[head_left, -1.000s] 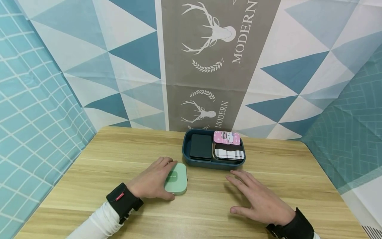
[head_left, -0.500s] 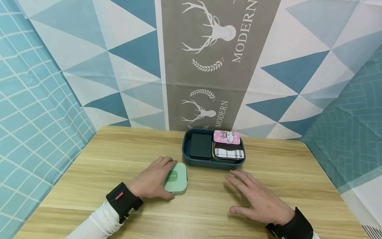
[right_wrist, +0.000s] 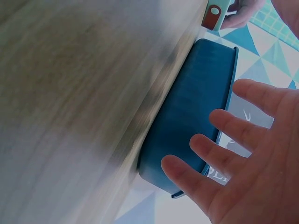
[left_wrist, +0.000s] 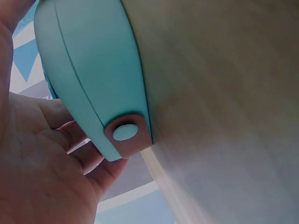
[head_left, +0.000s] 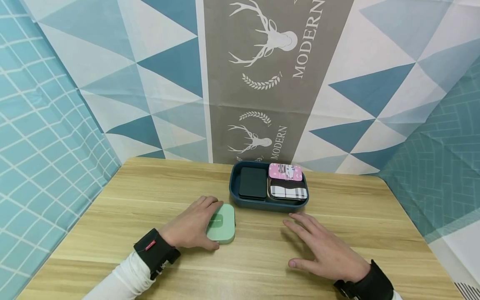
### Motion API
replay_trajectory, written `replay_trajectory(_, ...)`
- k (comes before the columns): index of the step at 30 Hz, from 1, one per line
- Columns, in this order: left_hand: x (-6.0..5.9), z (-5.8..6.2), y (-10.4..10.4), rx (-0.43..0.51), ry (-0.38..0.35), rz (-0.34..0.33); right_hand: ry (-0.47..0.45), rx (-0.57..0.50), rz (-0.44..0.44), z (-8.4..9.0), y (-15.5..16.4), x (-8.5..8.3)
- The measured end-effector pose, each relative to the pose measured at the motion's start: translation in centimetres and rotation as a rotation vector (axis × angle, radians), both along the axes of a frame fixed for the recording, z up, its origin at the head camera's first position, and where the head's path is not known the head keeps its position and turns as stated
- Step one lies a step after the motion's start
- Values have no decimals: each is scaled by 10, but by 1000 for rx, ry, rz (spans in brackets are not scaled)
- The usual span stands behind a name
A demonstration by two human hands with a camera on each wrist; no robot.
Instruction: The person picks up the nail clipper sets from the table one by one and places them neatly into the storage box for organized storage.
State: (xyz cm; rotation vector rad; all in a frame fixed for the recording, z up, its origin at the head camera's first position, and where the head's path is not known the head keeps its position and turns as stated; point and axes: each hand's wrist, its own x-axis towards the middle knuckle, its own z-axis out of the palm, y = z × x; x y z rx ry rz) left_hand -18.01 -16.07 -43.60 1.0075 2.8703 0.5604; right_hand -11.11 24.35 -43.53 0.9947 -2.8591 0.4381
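Note:
A mint-green rounded case [head_left: 222, 223] lies flat on the wooden table [head_left: 150, 200], just left of a dark blue tray [head_left: 268, 204]. My left hand [head_left: 196, 227] grips the case from its left side, fingers along the far edge and thumb at the near edge. The left wrist view shows the case [left_wrist: 93, 70] close up, with its brown snap clasp [left_wrist: 127, 133] and my left hand [left_wrist: 32, 163] behind it. My right hand [head_left: 322, 250] rests flat on the table with fingers spread, just in front of the tray and holding nothing. In the right wrist view my right hand [right_wrist: 252, 163] lies beside the tray's wall [right_wrist: 191, 121].
The tray holds a black case [head_left: 253, 183], a pink patterned case [head_left: 285, 171] and a plaid case [head_left: 288, 192]. A patterned cloth backdrop [head_left: 262, 83] closes off the table's far edge and both sides. Bare wood stretches to the left and right of my hands.

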Motion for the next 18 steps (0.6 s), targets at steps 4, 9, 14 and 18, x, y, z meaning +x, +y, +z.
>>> replay_trajectory(4, 0, 0, 0, -3, 8, -3, 7, 0, 0, 0, 0, -1)
replay_trajectory(9, 1, 0, -2, 5, 13, -8, 10, 0, 6, -1, 1, -1)
replay_trajectory(14, 2, 1, -5, 10, 9, 3, 10, -3, 8, 0, 1, -1)
replay_trajectory(18, 2, 3, -8, 13, 18, 4, 11, -3, 11, -1, 1, -1)
